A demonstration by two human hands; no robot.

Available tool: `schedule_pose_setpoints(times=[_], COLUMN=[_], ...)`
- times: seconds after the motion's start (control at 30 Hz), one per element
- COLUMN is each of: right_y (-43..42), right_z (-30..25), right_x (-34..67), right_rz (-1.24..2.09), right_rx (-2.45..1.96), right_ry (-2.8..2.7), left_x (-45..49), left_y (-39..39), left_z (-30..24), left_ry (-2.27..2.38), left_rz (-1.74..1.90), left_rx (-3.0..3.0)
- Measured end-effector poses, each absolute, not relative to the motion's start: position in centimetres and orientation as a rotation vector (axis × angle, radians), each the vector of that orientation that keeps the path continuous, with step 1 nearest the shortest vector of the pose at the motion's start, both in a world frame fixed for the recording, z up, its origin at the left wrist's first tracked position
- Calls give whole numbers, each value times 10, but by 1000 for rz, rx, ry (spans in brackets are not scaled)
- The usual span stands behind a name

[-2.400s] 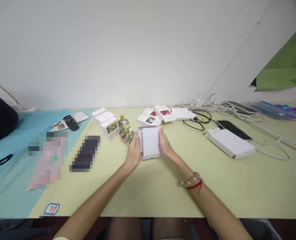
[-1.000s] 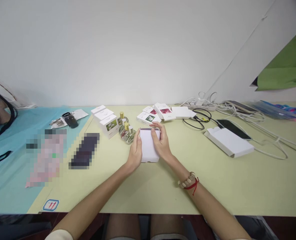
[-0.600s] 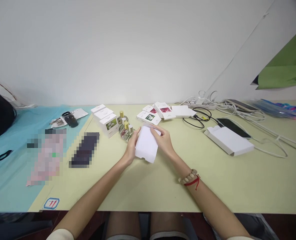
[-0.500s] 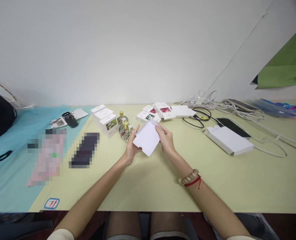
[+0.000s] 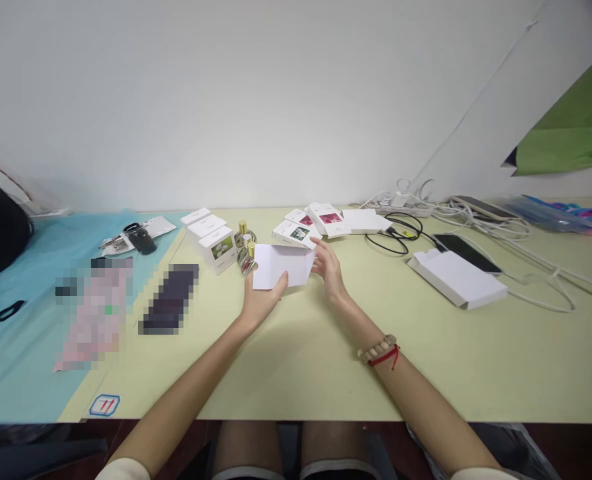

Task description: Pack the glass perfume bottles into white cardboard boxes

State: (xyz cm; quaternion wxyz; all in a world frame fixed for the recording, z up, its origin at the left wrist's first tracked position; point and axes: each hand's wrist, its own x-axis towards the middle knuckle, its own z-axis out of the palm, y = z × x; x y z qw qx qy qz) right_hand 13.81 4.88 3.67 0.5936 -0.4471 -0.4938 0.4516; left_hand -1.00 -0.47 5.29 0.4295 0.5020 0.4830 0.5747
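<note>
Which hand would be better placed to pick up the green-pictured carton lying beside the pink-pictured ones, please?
Probably the right hand: its fingers sit at the flat white box's right edge, just before the green-pictured carton. The left hand supports the box from below.

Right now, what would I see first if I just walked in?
Two bare hands in the middle: the left hand holds up a flat white cardboard box, the right hand at its right edge. Just behind stand small glass bottles with gold caps, and a bright green sheet hangs top right.
</note>
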Motion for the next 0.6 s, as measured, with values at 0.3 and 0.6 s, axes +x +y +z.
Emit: schedule_pose_setpoints(times=[0.3,0.6], right_y=[42,28], right_z=[34,36], right_x=[132,122], right_rz=[982,641], right_rx=[-1026,-1143], right_ry=[-1511,-1343], left_x=[-15,-12], left_y=[7,1], left_z=[39,40], left_ry=[1160,1175], left_rz=[1351,1572], left_rx=[1268,1451])
